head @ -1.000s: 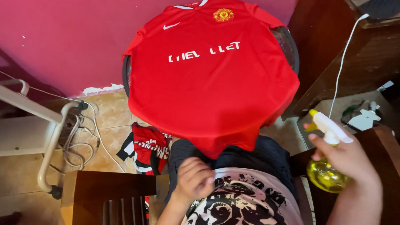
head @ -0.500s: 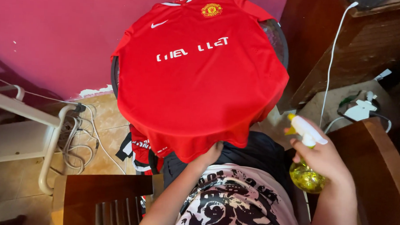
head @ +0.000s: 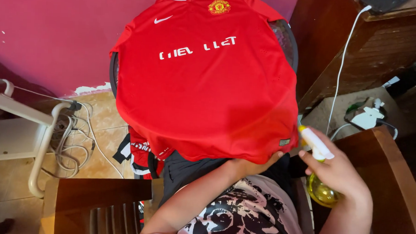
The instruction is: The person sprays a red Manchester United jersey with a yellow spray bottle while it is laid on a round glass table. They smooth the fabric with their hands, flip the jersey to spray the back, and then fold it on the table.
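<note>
A red football shirt [head: 204, 80] lies spread over a round table, white lettering across its chest and a crest near the collar. My left hand [head: 250, 167] reaches across my lap and grips the shirt's lower hem near its right corner. My right hand [head: 337, 174] holds a yellow spray bottle [head: 320, 190] with a white trigger head, just right of the shirt's bottom corner. The nozzle points towards the shirt.
A dark round table rim [head: 288, 36] shows beside the shirt. Another red and black garment [head: 140, 154] hangs below. Wooden chair [head: 99, 205] at lower left, wooden furniture [head: 386, 160] at right, white cable [head: 341, 75], white rack [head: 28, 124] with cords on the tiled floor.
My left hand rose from my lap to the shirt's hem and took hold of it. My right hand with the bottle stayed beside the shirt as the view shifted.
</note>
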